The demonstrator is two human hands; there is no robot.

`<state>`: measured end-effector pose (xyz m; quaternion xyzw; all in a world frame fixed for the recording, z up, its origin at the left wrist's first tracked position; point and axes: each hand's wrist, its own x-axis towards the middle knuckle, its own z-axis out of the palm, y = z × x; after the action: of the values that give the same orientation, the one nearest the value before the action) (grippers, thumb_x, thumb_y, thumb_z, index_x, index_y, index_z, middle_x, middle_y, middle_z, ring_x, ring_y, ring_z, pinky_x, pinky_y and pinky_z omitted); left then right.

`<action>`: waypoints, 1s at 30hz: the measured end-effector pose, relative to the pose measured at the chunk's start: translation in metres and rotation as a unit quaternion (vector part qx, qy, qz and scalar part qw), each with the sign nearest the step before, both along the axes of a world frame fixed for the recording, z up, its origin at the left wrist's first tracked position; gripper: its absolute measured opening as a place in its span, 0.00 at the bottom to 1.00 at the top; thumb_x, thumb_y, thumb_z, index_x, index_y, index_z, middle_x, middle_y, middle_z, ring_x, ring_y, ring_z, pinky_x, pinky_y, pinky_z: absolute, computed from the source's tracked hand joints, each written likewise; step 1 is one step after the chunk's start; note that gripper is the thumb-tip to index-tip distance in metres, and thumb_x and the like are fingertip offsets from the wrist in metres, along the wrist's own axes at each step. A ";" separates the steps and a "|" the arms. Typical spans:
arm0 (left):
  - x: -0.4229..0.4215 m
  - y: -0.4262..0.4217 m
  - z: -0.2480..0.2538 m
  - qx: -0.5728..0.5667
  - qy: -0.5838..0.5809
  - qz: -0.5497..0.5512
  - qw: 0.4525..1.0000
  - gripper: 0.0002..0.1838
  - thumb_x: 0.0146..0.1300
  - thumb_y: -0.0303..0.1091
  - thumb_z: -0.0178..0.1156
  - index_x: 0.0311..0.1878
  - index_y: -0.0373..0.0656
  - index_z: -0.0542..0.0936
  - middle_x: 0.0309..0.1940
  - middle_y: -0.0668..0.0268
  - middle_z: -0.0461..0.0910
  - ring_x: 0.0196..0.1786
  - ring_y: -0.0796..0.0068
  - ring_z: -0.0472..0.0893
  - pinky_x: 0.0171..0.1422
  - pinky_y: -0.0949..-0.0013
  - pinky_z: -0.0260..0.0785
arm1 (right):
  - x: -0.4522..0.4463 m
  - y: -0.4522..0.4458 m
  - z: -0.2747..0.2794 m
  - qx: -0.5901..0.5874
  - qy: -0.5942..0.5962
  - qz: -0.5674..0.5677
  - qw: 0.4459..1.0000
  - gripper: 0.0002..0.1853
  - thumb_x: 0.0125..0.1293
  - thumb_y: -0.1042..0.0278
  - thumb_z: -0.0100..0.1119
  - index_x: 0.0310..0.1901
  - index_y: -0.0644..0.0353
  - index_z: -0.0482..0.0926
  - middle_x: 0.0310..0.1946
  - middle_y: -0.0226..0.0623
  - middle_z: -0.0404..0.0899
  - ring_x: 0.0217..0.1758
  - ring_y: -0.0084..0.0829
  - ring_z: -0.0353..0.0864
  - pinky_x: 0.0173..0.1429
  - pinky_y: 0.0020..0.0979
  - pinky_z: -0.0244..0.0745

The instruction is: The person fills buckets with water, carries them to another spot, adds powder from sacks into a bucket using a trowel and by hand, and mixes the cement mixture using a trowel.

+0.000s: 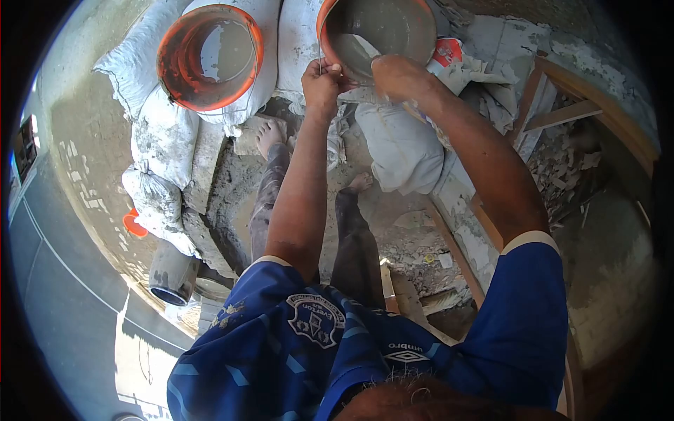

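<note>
An orange bucket (429, 15) holding wet grey mortar stands at the top centre. My left hand (323, 85) is closed at its near left rim, with the thumb and fingers pinched around the thin wire handle (321, 55). Over the near right side of the same bucket, my right hand (401, 78) is wrapped around what looks like a trowel (366, 46). Its pale blade points into the bucket, while the grip is mostly hidden by my fingers. A second orange bucket (166, 64), to the left, contains grey mix with a bright reflection on it.
White sacks (163, 133) are stacked beneath and beside the buckets. One filled sack (399, 149) lies below my right hand. Wooden frame pieces (565, 114) and rubble (562, 165) are at the right. A dark-rimmed container (174, 272) lies at lower left. My bare feet (269, 136) stand on gritty ground.
</note>
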<state>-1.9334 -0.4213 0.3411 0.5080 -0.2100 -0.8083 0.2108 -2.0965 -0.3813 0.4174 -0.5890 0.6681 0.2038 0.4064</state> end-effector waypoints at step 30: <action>-0.001 0.003 -0.001 -0.012 0.004 0.001 1.000 0.08 0.68 0.23 0.56 0.46 0.32 0.70 0.32 0.55 0.81 0.28 0.61 0.85 0.35 0.61 0.85 | 0.013 0.060 0.065 -0.068 0.029 -0.305 0.949 0.23 0.63 0.59 0.55 0.54 0.69 0.72 0.41 0.64 0.81 0.48 0.62 0.81 0.54 0.51 0.74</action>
<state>-1.9345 -0.4182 0.3405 0.5027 -0.2185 -0.8075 0.2181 -2.0833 -0.3215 0.4823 -0.3767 0.8399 0.0413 0.3884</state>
